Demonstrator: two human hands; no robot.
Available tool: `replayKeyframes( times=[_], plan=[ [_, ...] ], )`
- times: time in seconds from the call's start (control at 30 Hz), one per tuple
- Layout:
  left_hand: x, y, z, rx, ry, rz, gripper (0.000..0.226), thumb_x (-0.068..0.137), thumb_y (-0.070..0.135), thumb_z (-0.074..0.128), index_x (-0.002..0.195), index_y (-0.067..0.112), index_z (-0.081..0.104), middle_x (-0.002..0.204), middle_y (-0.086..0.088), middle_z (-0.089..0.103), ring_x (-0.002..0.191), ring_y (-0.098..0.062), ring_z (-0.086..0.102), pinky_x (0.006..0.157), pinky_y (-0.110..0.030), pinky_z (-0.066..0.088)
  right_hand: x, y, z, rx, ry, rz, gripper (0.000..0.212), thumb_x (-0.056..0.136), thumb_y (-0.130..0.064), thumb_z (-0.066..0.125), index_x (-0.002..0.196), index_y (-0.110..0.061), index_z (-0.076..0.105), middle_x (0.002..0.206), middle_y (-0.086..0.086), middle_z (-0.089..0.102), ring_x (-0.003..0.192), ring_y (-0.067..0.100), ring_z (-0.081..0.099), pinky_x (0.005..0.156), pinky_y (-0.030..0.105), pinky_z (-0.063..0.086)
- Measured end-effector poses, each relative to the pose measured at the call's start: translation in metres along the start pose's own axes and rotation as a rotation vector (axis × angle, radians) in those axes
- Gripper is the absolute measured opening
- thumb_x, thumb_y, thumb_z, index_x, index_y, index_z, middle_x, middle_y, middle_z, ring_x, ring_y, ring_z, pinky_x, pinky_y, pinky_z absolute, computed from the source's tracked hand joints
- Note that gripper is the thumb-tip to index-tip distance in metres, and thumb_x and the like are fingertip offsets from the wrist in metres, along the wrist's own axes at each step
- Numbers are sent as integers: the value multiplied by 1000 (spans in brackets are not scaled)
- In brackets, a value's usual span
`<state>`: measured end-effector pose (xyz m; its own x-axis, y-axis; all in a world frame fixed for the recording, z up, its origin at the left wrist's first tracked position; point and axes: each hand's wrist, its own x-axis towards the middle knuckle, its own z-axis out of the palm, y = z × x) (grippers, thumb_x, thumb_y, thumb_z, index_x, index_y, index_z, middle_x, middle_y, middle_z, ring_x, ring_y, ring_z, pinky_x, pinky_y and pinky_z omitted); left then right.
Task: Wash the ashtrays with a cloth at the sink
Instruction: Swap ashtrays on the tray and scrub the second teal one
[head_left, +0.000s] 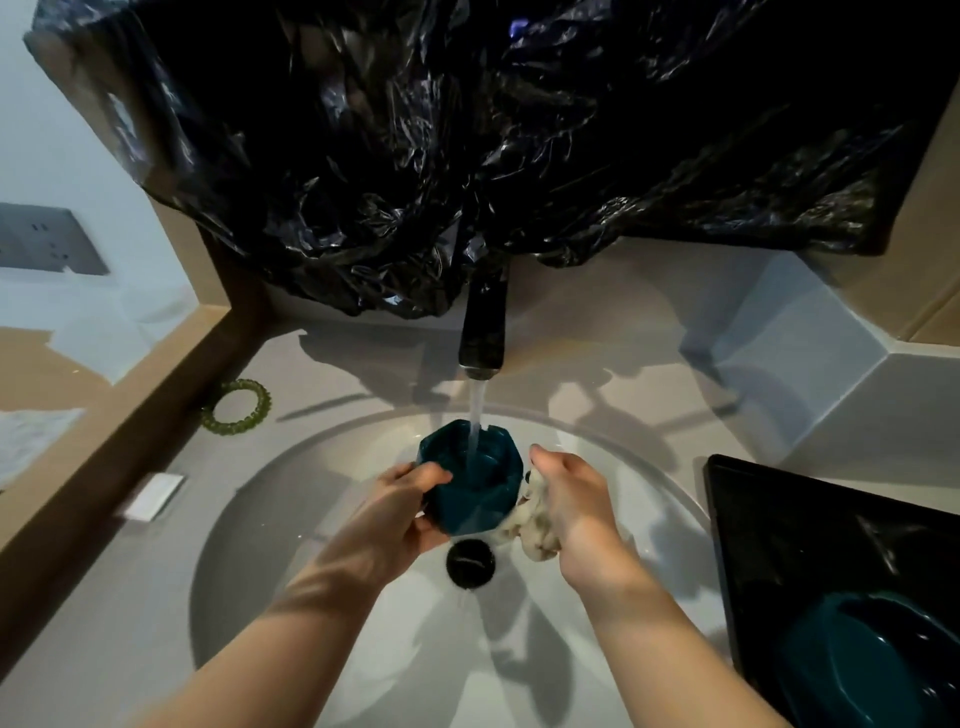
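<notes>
At about nine o'clock of the basin a green coiled hair tie (236, 405) lies on the counter, well clear of the work, with a small white bar (154, 496) below it near the rim. The left hand (400, 512) holds a dark teal faceted ashtray (470, 480) over the white sink (291, 499), fingers wrapped around its near-left wall and thumb on the rim. The ashtray sits upright, mouth up, directly under the black faucet (484, 332) at twelve o'clock; the water stream (475, 415) falls into its hollow (it looks to be filling). The black drain (470, 563) shows just below it, at six o'clock.

At three o'clock of the ashtray, just beside its right wall, the right hand (571, 499) is closed on a bunched pale cloth (535, 535), which hangs below the palm and seems to touch the ashtray's lower right side. The cloth hand is thus the nearer one for wiping: my judgement is that the next move carries the cloth leftward and up over the rim into the bowl.

Further right, at four o'clock, a black tray (779, 519) holds a second teal ashtray (862, 665), apparently waiting.
</notes>
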<state>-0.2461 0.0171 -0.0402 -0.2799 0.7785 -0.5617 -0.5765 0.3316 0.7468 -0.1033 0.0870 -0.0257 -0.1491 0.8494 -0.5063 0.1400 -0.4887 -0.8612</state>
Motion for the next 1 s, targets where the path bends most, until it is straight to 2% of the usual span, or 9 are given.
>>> replayKeyframes(
  times=[0.1,0.27,0.33,0.43,0.7,0.77,0.83,0.9,1.0],
  plan=[
    [6,-9,1,13,-14,-37,17,92,0,51,107,4,59,101,-16,65,90,-27,65,57,-35,60,9,6,-3,9,54,-23,18,91,-32,56,83,-16,55,63,6,44,47,20,39,47,22,29],
    [17,-21,-12,-5,-18,-42,30,91,3,54,121,0,51,114,-21,63,98,-30,66,68,-42,59,22,20,-10,45,149,-22,22,91,-37,56,79,-19,53,65,7,48,51,21,42,48,25,32],
    [17,-23,-15,6,-14,-18,22,94,6,51,114,-1,53,109,-22,64,94,-30,68,73,-43,58,25,24,-11,55,158,-2,24,92,-37,54,80,-17,52,65,7,48,46,20,40,46,23,31],
    [17,-25,-20,45,-20,-16,28,93,8,52,119,-3,49,115,-25,62,102,-35,65,80,-46,56,25,35,-12,52,139,31,27,94,-37,51,85,-11,51,59,11,48,31,17,34,39,18,26],
    [19,-30,-22,43,39,12,33,88,5,59,119,4,47,114,-21,62,101,-35,66,72,-42,58,22,54,-18,92,113,54,28,98,-28,44,79,-8,44,47,15,40,21,15,30,40,16,23],
    [18,-31,-22,90,0,-9,39,84,6,63,120,3,48,116,-22,62,101,-36,66,77,-46,58,23,55,-17,104,79,44,22,94,-20,45,79,-3,44,52,20,42,24,17,34,39,16,22],
    [17,-31,-20,80,-15,-29,26,89,6,58,115,1,54,113,-22,64,101,-36,66,74,-42,60,24,57,-16,102,55,49,20,86,-11,45,87,9,48,62,26,43,36,26,43,39,15,22],
    [18,-29,-21,46,18,-32,18,93,7,53,109,0,56,109,-22,65,97,-33,66,69,-37,61,27,60,-15,99,43,57,34,82,-8,43,100,20,48,64,24,40,57,36,47,39,15,24],
    [22,-26,-25,98,91,9,32,91,6,58,120,-1,46,112,-23,62,96,-34,66,72,-41,59,29,60,-13,68,26,54,52,65,-16,45,99,22,50,56,20,40,63,40,49,39,15,27]
  ],
)
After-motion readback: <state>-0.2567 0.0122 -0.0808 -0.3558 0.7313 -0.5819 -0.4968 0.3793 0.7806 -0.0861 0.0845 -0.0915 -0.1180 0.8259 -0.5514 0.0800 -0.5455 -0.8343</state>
